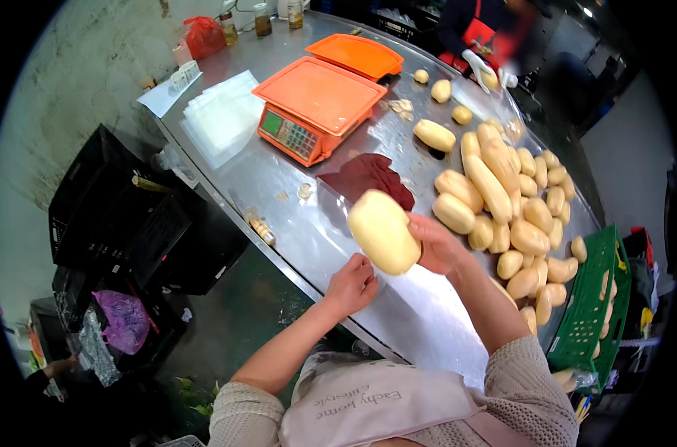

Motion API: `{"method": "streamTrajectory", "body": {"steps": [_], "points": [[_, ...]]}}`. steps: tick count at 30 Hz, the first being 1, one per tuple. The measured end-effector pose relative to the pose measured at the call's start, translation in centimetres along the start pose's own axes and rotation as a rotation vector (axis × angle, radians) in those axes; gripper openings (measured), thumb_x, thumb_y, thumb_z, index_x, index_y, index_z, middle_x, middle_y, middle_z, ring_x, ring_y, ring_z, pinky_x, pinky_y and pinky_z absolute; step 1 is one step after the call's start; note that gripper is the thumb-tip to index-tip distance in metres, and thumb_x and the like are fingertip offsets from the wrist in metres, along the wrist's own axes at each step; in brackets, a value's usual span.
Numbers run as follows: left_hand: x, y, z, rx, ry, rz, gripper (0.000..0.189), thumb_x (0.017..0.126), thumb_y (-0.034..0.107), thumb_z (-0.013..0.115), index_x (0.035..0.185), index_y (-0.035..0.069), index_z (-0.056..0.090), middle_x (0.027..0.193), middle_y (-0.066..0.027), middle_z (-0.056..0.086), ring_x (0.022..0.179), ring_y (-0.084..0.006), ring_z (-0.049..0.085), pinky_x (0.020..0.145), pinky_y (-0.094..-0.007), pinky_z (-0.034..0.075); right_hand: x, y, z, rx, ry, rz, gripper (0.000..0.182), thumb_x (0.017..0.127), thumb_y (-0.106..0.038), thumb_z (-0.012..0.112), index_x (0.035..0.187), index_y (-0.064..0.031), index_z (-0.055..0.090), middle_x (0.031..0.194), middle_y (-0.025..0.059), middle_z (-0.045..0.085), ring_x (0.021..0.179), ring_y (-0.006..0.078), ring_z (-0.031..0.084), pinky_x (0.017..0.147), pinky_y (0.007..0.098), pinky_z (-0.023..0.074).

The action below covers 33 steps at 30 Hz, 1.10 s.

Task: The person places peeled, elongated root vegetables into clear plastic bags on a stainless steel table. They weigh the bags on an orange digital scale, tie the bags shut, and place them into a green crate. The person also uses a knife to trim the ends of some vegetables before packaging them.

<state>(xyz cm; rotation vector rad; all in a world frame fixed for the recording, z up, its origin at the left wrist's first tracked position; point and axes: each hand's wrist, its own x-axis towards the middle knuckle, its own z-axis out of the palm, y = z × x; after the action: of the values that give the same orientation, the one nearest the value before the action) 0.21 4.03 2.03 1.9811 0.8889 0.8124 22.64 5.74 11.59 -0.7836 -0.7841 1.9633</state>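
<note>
My right hand [438,244] grips a thick, pale yellow root vegetable [384,232], seemingly a lotus root segment, above the metal table. Close to its lower left, my left hand [352,286] has curled fingers; whether they pinch some clear plastic film [336,202] cannot be made out. A dark red cloth [372,174] lies just beyond the held piece. To the right spreads a large pile of similar pale roots [486,184], some of them long and jointed.
Two orange scales [319,95] stand toward the back, beside stacked clear plastic bags [218,120]. A green crate [587,313] sits at the right edge, black crates [148,234] at the left. Across the metal table [293,268], a co-worker's gloved hand [478,70] is near another root.
</note>
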Motion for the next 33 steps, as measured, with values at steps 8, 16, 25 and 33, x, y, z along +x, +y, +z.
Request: {"method": "streamTrajectory", "body": {"steps": [8,16,25,33], "points": [[-0.4,2.8,6.5,-0.193,-0.089,-0.232,0.017,0.089,0.006,0.063,0.105,0.002,0.06,0.109,-0.0138,0.063,0.097,-0.0299,0.063,0.082,-0.0358,0.051,-13.9,6.9,-4.0,0.03,0.289,0.049,0.052,0.096,-0.026,0.06,0.14,-0.0012,0.047,0.129,0.0084,0.06,0.117,0.0193,0.058,0.101,0.0369,0.0458],[-1.2,5.1,7.7,-0.016,0.064,-0.115,0.01,0.085,0.005,0.063,0.095,0.001,0.061,0.113,-0.015,0.06,0.092,-0.0301,0.058,0.078,-0.0356,0.049,-16.7,7.5,-5.2,-0.494,0.507,0.11,0.058,0.092,-0.031,0.067,0.138,0.0001,0.052,0.124,0.0108,0.063,0.115,0.0218,0.061,0.098,0.0362,0.0481],[-0.7,10.9,9.3,0.556,0.044,0.145,0.015,0.08,0.011,0.065,0.094,0.005,0.066,0.134,-0.0163,0.052,0.123,-0.0366,0.048,0.098,-0.0489,0.039,-15.9,11.1,-4.0,-1.245,0.66,-0.282,0.065,0.079,-0.025,0.077,0.131,0.0052,0.053,0.117,0.0204,0.065,0.106,0.0307,0.065,0.091,0.0371,0.0526],[-1.7,10.1,8.5,0.63,-0.087,-0.031,0.016,0.08,0.007,0.065,0.096,0.005,0.066,0.13,-0.0164,0.053,0.114,-0.0371,0.051,0.092,-0.0479,0.044,-14.8,10.9,-6.4,0.012,0.603,0.006,0.045,0.096,-0.025,0.062,0.13,0.0031,0.055,0.112,0.0128,0.066,0.096,0.0242,0.067,0.078,0.0384,0.0572]]}}
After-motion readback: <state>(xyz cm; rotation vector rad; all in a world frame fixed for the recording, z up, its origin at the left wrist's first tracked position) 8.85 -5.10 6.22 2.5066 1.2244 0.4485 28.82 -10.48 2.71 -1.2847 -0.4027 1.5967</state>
